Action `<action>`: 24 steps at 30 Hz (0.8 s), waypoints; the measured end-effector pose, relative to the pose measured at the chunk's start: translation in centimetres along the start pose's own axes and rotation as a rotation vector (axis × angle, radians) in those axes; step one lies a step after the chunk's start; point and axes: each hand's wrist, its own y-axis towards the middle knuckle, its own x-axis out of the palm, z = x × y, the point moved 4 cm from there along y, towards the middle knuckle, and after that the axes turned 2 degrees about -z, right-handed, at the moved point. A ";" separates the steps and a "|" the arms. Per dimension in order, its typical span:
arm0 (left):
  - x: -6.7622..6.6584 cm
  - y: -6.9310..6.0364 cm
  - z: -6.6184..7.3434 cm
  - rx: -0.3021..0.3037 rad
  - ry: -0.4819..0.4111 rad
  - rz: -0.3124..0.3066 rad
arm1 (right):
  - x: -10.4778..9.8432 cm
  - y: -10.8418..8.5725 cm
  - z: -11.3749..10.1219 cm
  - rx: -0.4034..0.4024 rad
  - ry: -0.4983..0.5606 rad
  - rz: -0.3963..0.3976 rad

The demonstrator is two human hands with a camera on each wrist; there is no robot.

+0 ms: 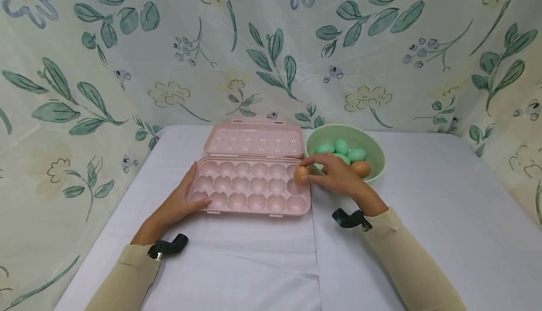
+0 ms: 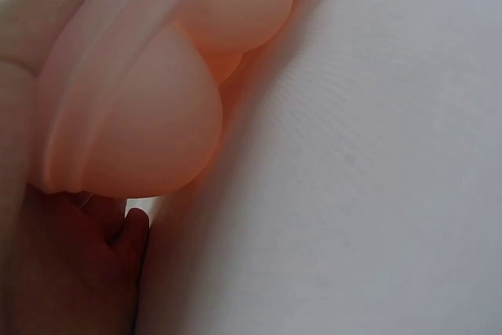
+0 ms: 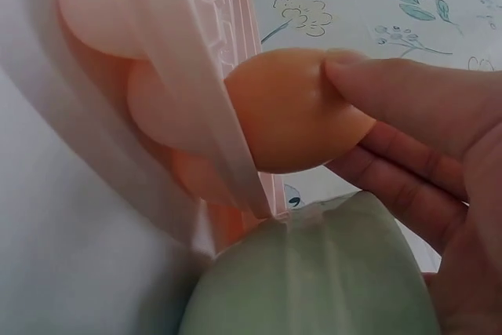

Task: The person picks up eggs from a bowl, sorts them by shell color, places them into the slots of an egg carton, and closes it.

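Note:
A pink plastic egg carton [image 1: 256, 201] lies with its lid [image 1: 258, 140] folded back, showing rows of round cups. My left hand [image 1: 179, 203] grips its left end, thumb over the front corner; in the left wrist view the fingers [image 2: 135, 233] reach past the cups' underside. Between thumb and fingers, my right hand [image 1: 336, 174] pinches a brown egg [image 1: 301, 176] at the carton's right-hand column. The right wrist view has this egg [image 3: 302, 111] at the carton's rim, its lower end partly hidden.
A light green bowl [image 1: 378, 160] stands right of the carton, close to its edge, under my right hand. It holds several green eggs [image 1: 341, 146] and a brown egg [image 1: 361, 168]; my hand hides part of it. White cloth [image 1: 262, 259] covers the table, and a floral curtain [image 1: 271, 94] hangs behind.

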 end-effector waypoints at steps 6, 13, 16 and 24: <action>0.1 -0.1 0.3 -0.013 0.012 -0.005 | 0.5 0.0 -0.1 0.000 -0.037 -0.022; 0.3 0.0 0.6 -0.023 0.012 -0.007 | 0.8 -0.1 -0.5 -0.022 -0.106 -0.012; 0.3 0.0 0.5 -0.023 0.026 -0.007 | 1.1 -0.1 -0.6 -0.020 -0.166 -0.005; 0.2 -0.2 0.5 -0.015 0.013 -0.006 | 1.7 0.0 -0.8 -0.042 -0.338 0.000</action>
